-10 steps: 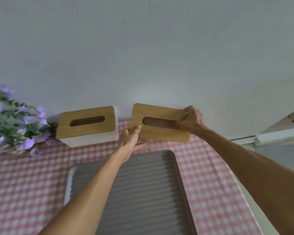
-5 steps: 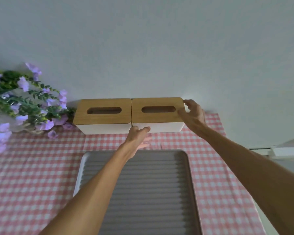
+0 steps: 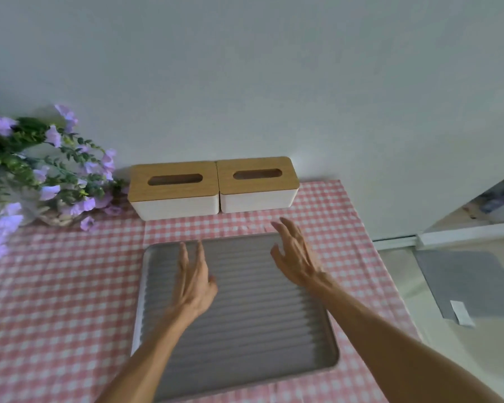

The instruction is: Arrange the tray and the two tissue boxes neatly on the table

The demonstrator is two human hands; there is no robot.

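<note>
Two white tissue boxes with wooden slotted lids stand side by side against the wall, the left tissue box touching the right tissue box. In front of them lies a grey ribbed tray with a pale rim on the pink checked tablecloth. My left hand hovers over the tray's far left part, fingers spread, holding nothing. Over the tray's far right corner my right hand is also empty, fingers apart, a short way in front of the right box.
A bunch of purple flowers with green leaves fills the table's back left. The pink checked tablecloth ends at the table's right edge; beyond it lies a grey mat on the floor. A plain wall rises right behind the boxes.
The right tissue box was set down flush beside the left one. Both hands then let go and drew back towards me over the tray.
</note>
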